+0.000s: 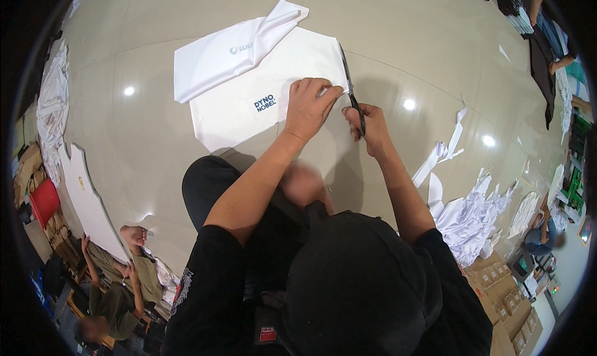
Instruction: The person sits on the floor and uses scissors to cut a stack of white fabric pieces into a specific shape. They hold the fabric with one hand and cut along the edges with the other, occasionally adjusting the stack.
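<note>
A white fabric piece [230, 122] with dark printed lettering lies flat on the tiled floor. A second white fabric piece [208, 73], folded over at one end and with a pale print, overlaps its far left part. My left hand [309, 107] rests on the lower right of the first piece, its fingers closed on the fabric near the right edge. My right hand [372, 129] is wrapped round the handles of black scissors [354, 101]. Their blades point away from me along the fabric's right edge; whether they are parted is hard to tell.
White fabric scraps [472, 216] are heaped to my right, near cardboard boxes [497, 287]. At the left a person [109, 300] holds a large white panel [90, 200], with a pile of white cloth [53, 113] beyond. Other people sit along the right rim.
</note>
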{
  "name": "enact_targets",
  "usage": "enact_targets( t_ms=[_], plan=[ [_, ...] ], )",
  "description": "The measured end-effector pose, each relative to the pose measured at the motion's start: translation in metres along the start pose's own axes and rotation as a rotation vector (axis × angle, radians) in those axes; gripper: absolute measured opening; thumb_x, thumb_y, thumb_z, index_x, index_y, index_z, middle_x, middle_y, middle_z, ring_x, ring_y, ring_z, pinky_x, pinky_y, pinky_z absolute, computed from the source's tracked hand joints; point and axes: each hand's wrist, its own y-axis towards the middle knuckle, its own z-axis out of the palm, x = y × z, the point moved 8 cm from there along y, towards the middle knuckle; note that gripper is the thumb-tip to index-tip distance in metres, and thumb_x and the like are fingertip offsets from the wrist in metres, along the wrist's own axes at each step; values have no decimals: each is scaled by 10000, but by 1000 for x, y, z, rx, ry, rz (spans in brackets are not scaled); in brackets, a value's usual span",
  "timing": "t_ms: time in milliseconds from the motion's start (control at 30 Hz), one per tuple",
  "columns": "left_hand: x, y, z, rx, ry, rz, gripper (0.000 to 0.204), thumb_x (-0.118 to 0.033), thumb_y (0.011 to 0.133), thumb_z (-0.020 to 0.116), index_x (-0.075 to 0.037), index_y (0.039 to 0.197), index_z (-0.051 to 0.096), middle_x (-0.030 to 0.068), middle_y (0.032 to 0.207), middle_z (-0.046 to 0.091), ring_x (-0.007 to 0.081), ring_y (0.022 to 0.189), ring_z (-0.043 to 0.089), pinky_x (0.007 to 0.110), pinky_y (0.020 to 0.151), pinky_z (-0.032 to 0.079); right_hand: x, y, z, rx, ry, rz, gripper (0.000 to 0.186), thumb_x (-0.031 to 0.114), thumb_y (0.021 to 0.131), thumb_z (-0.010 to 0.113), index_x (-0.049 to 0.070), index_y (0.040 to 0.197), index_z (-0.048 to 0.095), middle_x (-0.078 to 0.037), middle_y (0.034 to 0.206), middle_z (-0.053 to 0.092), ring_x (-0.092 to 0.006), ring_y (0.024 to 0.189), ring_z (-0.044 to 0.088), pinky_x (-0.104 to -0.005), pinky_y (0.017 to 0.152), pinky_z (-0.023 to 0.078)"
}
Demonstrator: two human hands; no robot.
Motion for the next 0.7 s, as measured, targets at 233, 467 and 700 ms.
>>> enact_targets(
  t_ms=[233,467,700],
  plan=[
    [-1,0,0,15,-16,10,238,-146,924,804,-196,1156,785,1,1083,682,252,1034,645,440,941,453,-3,4,-1,8,-37,-12,255,224,903,847,38,820,693,-7,623,606,-99,481,554,-278,443,419],
    [1,-1,1,37,-19,1,260,-139,922,804,-187,1178,789,19,1106,687,276,1049,645,450,947,456,-5,0,0,4,-24,-6,229,195,917,830,26,831,702,-15,627,613,-101,485,559,-278,442,420],
    [1,-1,2,37,-17,3,277,-126,912,806,-192,1181,787,18,1114,688,275,1054,644,448,947,457,2,-1,2,-7,-35,-6,286,255,908,861,39,829,692,-2,623,594,-108,483,555,-284,443,414]
  ],
)
